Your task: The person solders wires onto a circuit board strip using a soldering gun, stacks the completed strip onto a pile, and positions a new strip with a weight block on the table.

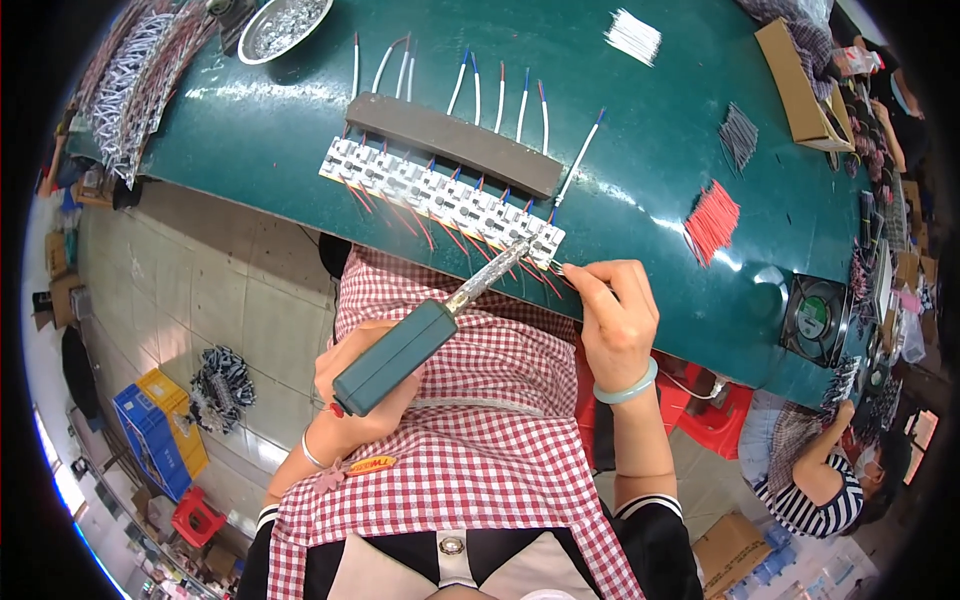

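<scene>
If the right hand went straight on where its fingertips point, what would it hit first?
The right hand would probably meet the white block row first, at its right end; exact depth is unclear.

The left hand [380, 412] is curled in a firm grip, its forearm [295, 478] slanting up from below and left of it. The right hand [620, 318] sits higher and to its right, fingertips drawn together at its upper left, the right forearm [638, 445] rising nearly straight beneath.
</scene>
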The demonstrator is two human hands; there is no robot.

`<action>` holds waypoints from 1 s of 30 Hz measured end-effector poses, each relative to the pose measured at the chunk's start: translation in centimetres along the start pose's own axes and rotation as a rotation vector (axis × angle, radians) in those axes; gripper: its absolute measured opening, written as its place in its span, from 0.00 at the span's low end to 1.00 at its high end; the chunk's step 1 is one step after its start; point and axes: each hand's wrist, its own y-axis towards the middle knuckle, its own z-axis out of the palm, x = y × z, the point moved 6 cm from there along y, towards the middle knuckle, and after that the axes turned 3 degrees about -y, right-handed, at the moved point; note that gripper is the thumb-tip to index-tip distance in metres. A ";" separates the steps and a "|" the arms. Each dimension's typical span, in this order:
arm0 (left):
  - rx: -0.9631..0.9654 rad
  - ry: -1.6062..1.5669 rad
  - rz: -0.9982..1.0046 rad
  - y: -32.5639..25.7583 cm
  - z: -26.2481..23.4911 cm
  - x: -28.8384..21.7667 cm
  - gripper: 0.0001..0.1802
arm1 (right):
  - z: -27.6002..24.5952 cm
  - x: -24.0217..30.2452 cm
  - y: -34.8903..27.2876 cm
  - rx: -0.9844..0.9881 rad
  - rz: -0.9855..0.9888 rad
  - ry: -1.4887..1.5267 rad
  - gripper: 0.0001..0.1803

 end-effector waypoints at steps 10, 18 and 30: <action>-0.004 -0.052 -0.065 -0.9 -0.5 0.8 0.14 | -1.8 0.6 1.1 -0.105 -0.019 0.050 0.16; -0.045 -0.006 -0.105 -1.0 -0.9 0.6 0.13 | 1.5 -0.7 1.6 -0.069 0.059 0.239 0.11; -0.013 -0.031 -0.124 -1.0 -0.6 0.9 0.13 | 1.8 -1.1 2.5 0.011 0.058 0.275 0.12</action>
